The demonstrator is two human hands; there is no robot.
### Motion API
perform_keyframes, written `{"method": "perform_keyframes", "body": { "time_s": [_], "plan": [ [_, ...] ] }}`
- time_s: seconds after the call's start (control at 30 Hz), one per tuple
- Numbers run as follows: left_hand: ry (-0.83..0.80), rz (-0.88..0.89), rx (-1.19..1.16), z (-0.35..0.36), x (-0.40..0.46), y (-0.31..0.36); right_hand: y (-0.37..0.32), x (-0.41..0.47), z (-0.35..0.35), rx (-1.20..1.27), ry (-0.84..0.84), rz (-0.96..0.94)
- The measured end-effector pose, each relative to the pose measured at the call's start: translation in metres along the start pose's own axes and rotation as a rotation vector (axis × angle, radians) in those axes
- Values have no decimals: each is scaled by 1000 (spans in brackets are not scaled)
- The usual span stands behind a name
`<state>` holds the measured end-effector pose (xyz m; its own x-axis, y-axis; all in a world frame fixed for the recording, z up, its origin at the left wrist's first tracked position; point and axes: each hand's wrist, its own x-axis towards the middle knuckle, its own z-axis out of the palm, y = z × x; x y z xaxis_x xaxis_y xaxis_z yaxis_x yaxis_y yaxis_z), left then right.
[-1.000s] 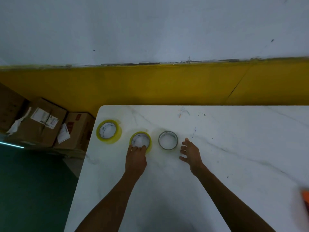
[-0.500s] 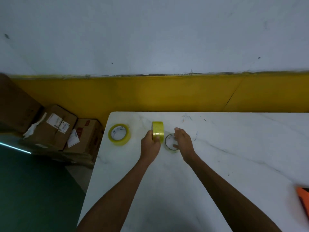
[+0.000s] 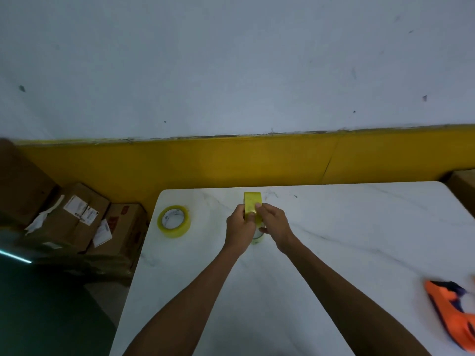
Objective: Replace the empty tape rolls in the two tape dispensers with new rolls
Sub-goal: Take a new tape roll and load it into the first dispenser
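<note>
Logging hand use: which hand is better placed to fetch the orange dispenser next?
Right. The orange dispenser lies at the table's right edge, on the right hand's side; the left hand can keep holding the yellow roll.

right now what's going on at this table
A person holds a yellow tape roll on edge with both hands, left hand and right hand, above the white table. A second roll lies flat near the table's left edge. An orange dispenser lies at the right, untouched.
</note>
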<state>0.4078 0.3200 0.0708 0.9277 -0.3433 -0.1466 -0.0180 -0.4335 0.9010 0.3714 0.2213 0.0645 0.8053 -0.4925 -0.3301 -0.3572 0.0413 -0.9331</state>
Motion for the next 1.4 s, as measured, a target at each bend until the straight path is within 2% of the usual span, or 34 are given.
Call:
{"method": "perform_keyframes", "body": {
  "time_s": [0.37,0.6,0.8,1.1,1.4],
  "plan": [
    [34,-1,57,57,-62,35,23,-39,-78,65,-69,19],
    [117,-52,-14,118,-130,53,49,-83,-147,73,-136,39],
    [155,-57,21,157,-194,69,73,-126,-197,62,-180,51],
    [109,-30,18,188,-234,79,86,-170,-240,64,-101,38],
    [-14,24,2,237,-298,86,122,-233,-303,136,35,43]
  ]
}}
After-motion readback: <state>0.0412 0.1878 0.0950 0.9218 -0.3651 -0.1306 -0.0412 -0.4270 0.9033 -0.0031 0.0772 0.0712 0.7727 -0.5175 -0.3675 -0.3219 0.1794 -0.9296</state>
